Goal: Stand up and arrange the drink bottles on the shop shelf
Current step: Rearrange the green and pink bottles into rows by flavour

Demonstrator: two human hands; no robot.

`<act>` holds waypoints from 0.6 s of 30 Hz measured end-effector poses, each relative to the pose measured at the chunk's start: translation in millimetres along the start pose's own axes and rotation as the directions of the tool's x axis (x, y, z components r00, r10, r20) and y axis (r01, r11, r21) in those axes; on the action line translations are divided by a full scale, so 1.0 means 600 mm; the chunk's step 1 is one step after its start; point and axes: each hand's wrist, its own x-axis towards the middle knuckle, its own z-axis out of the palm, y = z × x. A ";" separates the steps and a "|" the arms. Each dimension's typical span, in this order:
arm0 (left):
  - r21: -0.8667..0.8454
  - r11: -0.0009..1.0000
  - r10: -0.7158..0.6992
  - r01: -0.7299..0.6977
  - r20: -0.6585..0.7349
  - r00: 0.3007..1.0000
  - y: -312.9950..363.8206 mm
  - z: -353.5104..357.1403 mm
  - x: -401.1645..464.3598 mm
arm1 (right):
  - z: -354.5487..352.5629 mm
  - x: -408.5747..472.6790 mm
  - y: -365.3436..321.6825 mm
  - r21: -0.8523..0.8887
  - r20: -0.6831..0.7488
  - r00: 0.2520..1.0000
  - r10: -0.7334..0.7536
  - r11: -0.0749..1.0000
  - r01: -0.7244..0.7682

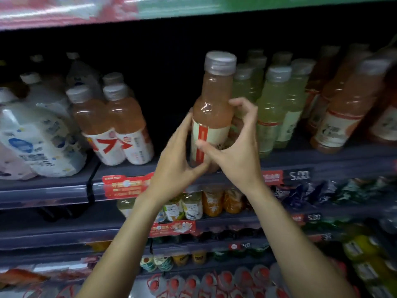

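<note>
A pink drink bottle [211,108] with a grey cap and a cream label with a red stripe stands upright at the front of the shelf [322,160]. Both hands hold its lower half. My left hand [178,149] grips the left side and base, its thumb under the label. My right hand [236,145] wraps the right side, thumb across the label's front and fingers curled behind. Pale green bottles [272,108] stand in rows just to the right. Two pink bottles [111,123] with red-arrow labels stand to the left, with a dark gap between them and the held bottle.
Large white jugs [36,134] fill the shelf's far left. More pink-orange bottles [343,108] lean at the far right. Price tags [126,183] line the shelf edge. Lower shelves hold small bottles [193,205] and red-capped packs [214,282]. A coloured shelf edge [129,9] runs overhead.
</note>
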 end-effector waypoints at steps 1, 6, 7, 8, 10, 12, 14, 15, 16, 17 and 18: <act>-0.075 0.997 0.012 -0.008 0.041 0.999 0.016 0.024 0.006 | -0.034 -0.009 -0.002 0.014 -0.003 0.999 0.033 0.999 -0.033; -0.185 0.981 0.072 -0.059 0.068 0.995 0.093 0.166 0.031 | -0.196 -0.038 0.022 -0.017 -0.069 0.990 0.126 0.992 -0.128; -0.199 0.978 0.078 -0.062 0.073 0.994 0.108 0.195 0.041 | -0.226 -0.040 0.028 -0.021 -0.095 0.987 0.131 0.991 -0.133; -0.218 0.973 0.094 -0.074 0.082 0.992 0.125 0.223 0.052 | -0.256 -0.040 0.033 -0.032 -0.122 0.983 0.134 0.990 -0.139; -0.256 0.960 0.146 -0.114 0.111 0.983 0.166 0.288 0.083 | -0.330 -0.036 0.043 -0.073 -0.195 0.973 0.127 0.987 -0.144; -0.250 0.956 0.192 -0.150 0.151 0.970 0.198 0.340 0.115 | -0.388 -0.028 0.054 -0.102 -0.264 0.958 0.108 0.985 -0.139; -0.224 0.956 0.230 -0.190 0.171 0.958 0.225 0.386 0.146 | -0.440 -0.014 0.067 -0.132 -0.335 0.938 0.091 0.981 -0.142; -0.200 0.955 0.249 -0.217 0.150 0.957 0.231 0.401 0.158 | -0.459 -0.007 0.075 -0.144 -0.363 0.928 0.084 0.979 -0.145; -0.172 0.954 0.264 -0.245 0.099 0.960 0.239 0.417 0.168 | -0.481 0.001 0.083 -0.168 -0.386 0.920 0.073 0.975 -0.148; -0.147 0.954 0.268 -0.262 0.020 0.963 0.239 0.427 0.174 | -0.494 0.009 0.090 -0.194 -0.401 0.914 0.065 0.969 -0.155; -0.133 0.955 0.257 -0.266 -0.077 0.963 0.236 0.434 0.179 | -0.505 0.015 0.098 -0.220 -0.417 0.907 0.059 0.962 -0.164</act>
